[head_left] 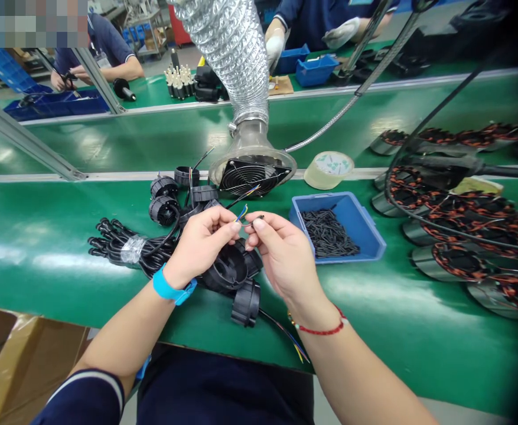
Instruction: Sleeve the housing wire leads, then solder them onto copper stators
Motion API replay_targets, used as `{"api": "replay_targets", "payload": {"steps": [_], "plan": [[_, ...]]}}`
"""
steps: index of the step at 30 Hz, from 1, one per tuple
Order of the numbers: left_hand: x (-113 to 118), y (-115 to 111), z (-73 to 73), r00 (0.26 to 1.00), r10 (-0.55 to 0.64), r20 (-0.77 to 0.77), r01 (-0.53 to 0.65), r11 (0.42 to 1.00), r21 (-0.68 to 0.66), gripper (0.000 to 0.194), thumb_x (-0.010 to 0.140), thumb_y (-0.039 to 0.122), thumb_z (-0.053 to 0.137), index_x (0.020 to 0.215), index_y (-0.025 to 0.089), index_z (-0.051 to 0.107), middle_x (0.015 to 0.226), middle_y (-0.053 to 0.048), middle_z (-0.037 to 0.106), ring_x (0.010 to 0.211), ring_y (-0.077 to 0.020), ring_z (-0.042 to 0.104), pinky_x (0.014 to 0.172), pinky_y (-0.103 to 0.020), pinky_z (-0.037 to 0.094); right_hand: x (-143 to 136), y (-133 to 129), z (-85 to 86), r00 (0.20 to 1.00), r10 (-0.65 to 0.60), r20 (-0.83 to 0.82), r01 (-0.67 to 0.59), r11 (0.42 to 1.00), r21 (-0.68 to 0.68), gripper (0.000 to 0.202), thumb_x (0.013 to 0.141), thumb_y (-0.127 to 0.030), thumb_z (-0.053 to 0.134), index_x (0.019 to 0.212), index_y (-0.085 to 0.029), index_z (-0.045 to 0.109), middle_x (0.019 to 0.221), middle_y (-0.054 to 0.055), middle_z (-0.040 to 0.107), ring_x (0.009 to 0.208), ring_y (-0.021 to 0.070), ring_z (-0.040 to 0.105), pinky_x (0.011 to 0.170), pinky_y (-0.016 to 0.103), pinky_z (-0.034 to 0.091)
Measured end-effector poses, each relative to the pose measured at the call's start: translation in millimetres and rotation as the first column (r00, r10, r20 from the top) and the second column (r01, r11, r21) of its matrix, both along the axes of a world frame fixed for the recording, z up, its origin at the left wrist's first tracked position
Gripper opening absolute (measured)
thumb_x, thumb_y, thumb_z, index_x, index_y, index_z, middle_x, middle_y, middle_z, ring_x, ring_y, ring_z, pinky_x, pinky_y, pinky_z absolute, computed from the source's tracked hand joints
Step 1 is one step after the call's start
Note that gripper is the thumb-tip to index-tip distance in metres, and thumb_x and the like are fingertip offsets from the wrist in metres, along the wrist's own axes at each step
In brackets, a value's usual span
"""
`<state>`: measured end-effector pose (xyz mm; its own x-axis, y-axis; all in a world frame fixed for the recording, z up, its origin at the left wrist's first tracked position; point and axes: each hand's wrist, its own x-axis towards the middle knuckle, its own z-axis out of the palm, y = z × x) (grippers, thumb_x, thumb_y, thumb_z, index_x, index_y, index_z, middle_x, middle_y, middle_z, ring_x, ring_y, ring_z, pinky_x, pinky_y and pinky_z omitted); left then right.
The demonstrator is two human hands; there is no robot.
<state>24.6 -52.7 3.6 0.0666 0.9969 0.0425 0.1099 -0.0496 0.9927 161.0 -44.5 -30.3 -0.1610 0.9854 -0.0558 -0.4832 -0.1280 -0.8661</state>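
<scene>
My left hand (203,242), with a blue watch strap on the wrist, is closed in a pinch on thin wires (242,212) with blue and yellow-green insulation. Close beside it, my right hand (285,254) pinches a small black piece (259,218) between thumb and forefinger; its exact shape is too small to tell. The fingertips of both hands nearly meet. Under and around them lie round black plastic housings (246,302) on black cables. A bundle of black cables (133,249), bound with clear wrap, lies to the left.
A blue bin (369,236) of short black tubes stands right of my hands. Behind are a fume hood with fan (252,171) and a tape roll (329,169). Several copper-wound stators (458,260) fill the right side. Co-workers (112,44) sit across the bench.
</scene>
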Motion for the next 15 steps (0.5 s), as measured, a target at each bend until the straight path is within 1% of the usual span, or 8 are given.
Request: {"api": "replay_targets", "payload": {"steps": [2, 5, 6, 8, 10, 11, 13, 15], "plan": [[0.0, 0.4, -1.1, 1.0, 0.0, 0.016, 0.0, 1.0, -0.004, 0.018, 0.08, 0.029, 0.065, 0.076, 0.013, 0.059, 0.067, 0.0, 0.061, 0.062, -0.0089, 0.055, 0.061, -0.021, 0.046, -1.5, -1.3, 0.1, 1.0, 0.019, -0.007, -0.019, 1.0, 0.014, 0.011, 0.078, -0.029, 0.068, 0.084, -0.02, 0.071, 0.069, -0.003, 0.064, 0.056, 0.0052, 0.054, 0.055, 0.019, 0.047], [0.5, 0.9, -1.6, 1.0, 0.002, 0.014, -0.002, 1.0, -0.022, 0.018, 0.081, 0.029, 0.062, 0.075, 0.013, 0.06, 0.065, 0.001, 0.06, 0.061, -0.0087, 0.054, 0.061, -0.021, 0.045, 4.1, 1.1, 3.7, 0.996, 0.061, 0.06, -0.062, 0.998, 0.017, 0.015, 0.077, -0.029, 0.068, 0.088, -0.019, 0.071, 0.068, -0.002, 0.064, 0.056, 0.0064, 0.055, 0.056, 0.02, 0.048], [0.8, 0.9, -1.3, 1.0, 0.0, 0.002, 0.0, 1.0, -0.027, 0.017, 0.081, 0.028, 0.061, 0.074, 0.013, 0.06, 0.063, 0.001, 0.059, 0.059, -0.0084, 0.053, 0.06, -0.021, 0.045, 7.7, 3.3, 5.2, 0.994, 0.045, 0.097, -0.047, 0.999, 0.019, 0.017, 0.077, -0.029, 0.068, 0.09, -0.018, 0.071, 0.069, -0.001, 0.065, 0.056, 0.0068, 0.055, 0.056, 0.021, 0.049], [1.4, 0.6, -0.2, 0.999, -0.013, -0.034, 0.012, 0.999, -0.038, 0.018, 0.081, 0.027, 0.059, 0.071, 0.013, 0.061, 0.059, 0.002, 0.057, 0.057, -0.008, 0.051, 0.059, -0.021, 0.043, 15.9, 8.5, 7.8, 0.981, -0.049, 0.187, 0.039, 0.998, 0.057, 0.02, 0.077, -0.028, 0.068, 0.094, -0.018, 0.07, 0.073, -0.001, 0.066, 0.057, 0.0074, 0.057, 0.058, 0.022, 0.05], [1.7, -0.1, 0.8, 0.997, -0.026, -0.079, 0.022, 0.999, -0.046, 0.018, 0.081, 0.025, 0.056, 0.069, 0.013, 0.062, 0.056, 0.003, 0.055, 0.054, -0.0078, 0.049, 0.056, -0.02, 0.041, 23.6, 13.2, 8.8, 0.95, -0.164, 0.266, 0.13, 0.981, 0.142, 0.021, 0.076, -0.027, 0.069, 0.095, -0.019, 0.066, 0.073, -0.001, 0.066, 0.057, 0.008, 0.058, 0.058, 0.023, 0.051], [1.7, -0.4, 1.1, 0.994, -0.031, -0.104, 0.026, 0.998, -0.05, 0.018, 0.081, 0.024, 0.055, 0.068, 0.013, 0.062, 0.054, 0.003, 0.054, 0.053, -0.0077, 0.048, 0.055, -0.02, 0.04, 26.8, 14.7, 8.8, 0.932, -0.206, 0.299, 0.153, 0.97, 0.191, 0.02, 0.076, -0.026, 0.069, 0.094, -0.019, 0.064, 0.072, -0.002, 0.066, 0.057, 0.0085, 0.058, 0.057, 0.023, 0.051], [1.4, -1.3, 1.6, 0.987, -0.049, -0.15, 0.042, 0.998, -0.048, 0.019, 0.081, 0.021, 0.053, 0.067, 0.013, 0.063, 0.053, 0.004, 0.052, 0.052, -0.0075, 0.046, 0.053, -0.02, 0.037, 32.4, 16.0, 8.3, 0.895, -0.233, 0.38, 0.122, 0.948, 0.294, 0.014, 0.077, -0.025, 0.068, 0.089, -0.02, 0.061, 0.071, -0.002, 0.066, 0.056, 0.0095, 0.06, 0.055, 0.024, 0.051], [1.1, -2.0, 2.0, 0.981, -0.066, -0.181, 0.06, 0.998, -0.037, 0.018, 0.08, 0.02, 0.052, 0.066, 0.014, 0.062, 0.054, 0.004, 0.051, 0.052, -0.0071, 0.044, 0.051, -0.02, 0.035, 37.4, 15.3, 8.4, 0.835, -0.246, 0.493, 0.023, 0.91, 0.414, 0.006, 0.08, -0.023, 0.066, 0.085, -0.021, 0.062, 0.073, -0.001, 0.066, 0.059, 0.0107, 0.061, 0.057, 0.025, 0.051]]}}
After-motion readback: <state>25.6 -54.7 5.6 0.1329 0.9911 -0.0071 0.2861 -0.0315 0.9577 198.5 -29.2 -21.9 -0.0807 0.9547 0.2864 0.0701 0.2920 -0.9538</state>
